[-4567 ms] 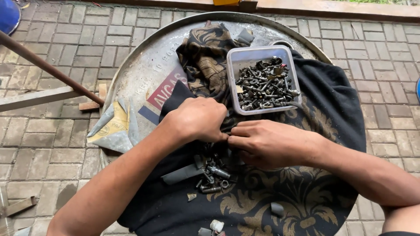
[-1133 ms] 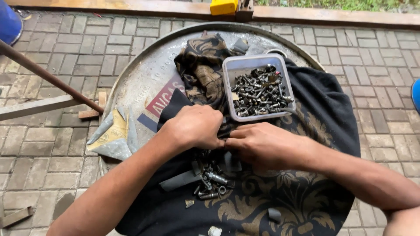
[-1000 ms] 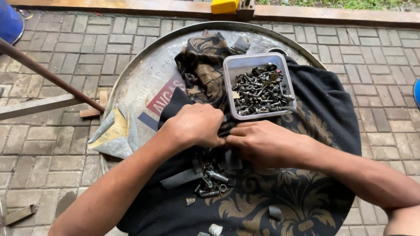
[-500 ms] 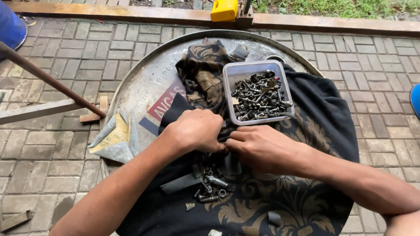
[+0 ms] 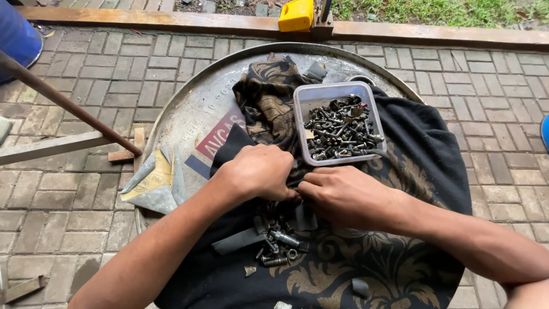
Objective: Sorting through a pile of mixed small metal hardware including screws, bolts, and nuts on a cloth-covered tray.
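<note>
Both hands, left hand (image 5: pixel 260 170) and right hand (image 5: pixel 343 196), clenched pinching dark patterned cloth (image 5: pixel 400 166); steel bolts (image 5: pixel 274 240) below.

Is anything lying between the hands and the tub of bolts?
Nothing visible. The left hand and right hand meet over the loose bolts; only bare black cloth separates them from the plastic tub.

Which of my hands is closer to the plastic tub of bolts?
Right. The right hand sits just below the tub of bolts, close to its near edge. The left hand lies further off, below and to the tub's left on the black cloth.
</note>
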